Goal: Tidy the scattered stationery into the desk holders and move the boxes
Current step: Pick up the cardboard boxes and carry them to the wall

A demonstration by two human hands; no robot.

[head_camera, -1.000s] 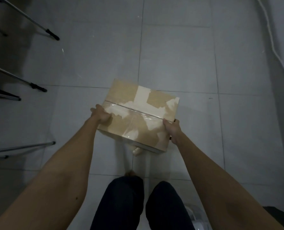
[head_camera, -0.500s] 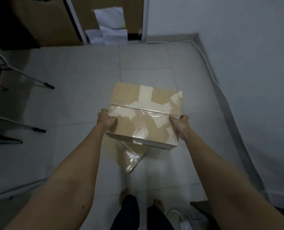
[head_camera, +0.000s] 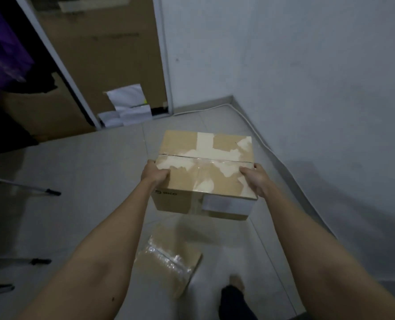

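The box (head_camera: 205, 174) hangs in the air between both hands — left hand (head_camera: 153, 174) clamped on its left edge, right hand (head_camera: 255, 180) on its right — long axis running hand to hand, above the floor (head_camera: 88, 181) near the room's far corner. A second, flatter box (head_camera: 168, 259) lies on the tiles below, nearer the feet.

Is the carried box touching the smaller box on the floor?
Apart. The head view shows the carried box held up, bare floor between it and the smaller box.

A bare storeroom-like corner: tiled floor (head_camera: 81, 181), plain white wall (head_camera: 307, 65), brown door (head_camera: 104, 54) at upper left, stacked papers (head_camera: 127, 105).
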